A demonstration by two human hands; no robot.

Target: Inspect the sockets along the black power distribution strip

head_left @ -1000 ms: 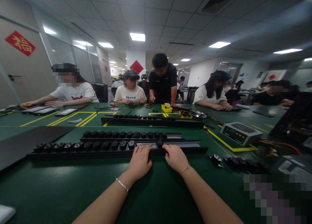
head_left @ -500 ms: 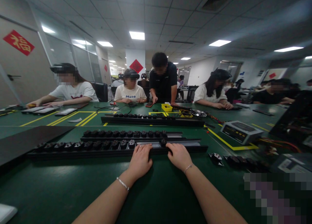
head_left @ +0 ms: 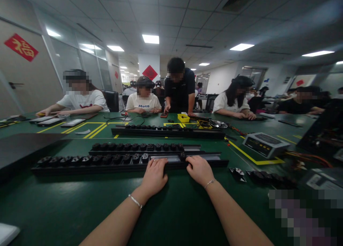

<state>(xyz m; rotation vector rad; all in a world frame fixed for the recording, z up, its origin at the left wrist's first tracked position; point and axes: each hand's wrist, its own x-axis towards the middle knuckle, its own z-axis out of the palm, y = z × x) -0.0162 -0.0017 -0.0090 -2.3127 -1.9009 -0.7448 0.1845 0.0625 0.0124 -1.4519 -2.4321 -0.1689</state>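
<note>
A long black power track [head_left: 107, 169] lies across the green table before me, with a row of round black socket modules [head_left: 117, 159] along its left and middle. My left hand [head_left: 154, 175] rests at the track's front edge, fingers curled over the rim by the bare grey channel. Its thumb points down the near side. My right hand [head_left: 199, 170] has its bent fingertips against a single socket module [head_left: 183, 156], which sits apart from the row, towards the right end. The fingers partly hide its right side. Just behind lies a second, shorter track with modules [head_left: 135, 147].
A third black track [head_left: 168, 132] lies farther back. To the right are a grey power supply unit [head_left: 264, 145] with cables and several loose black modules [head_left: 268, 177]. A dark panel [head_left: 29, 149] is at left. Co-workers sit across the table, beyond a yellow tray [head_left: 183, 118].
My right hand has moved slightly right along the track, and the single socket module has shifted right with it. My left hand stays in place.
</note>
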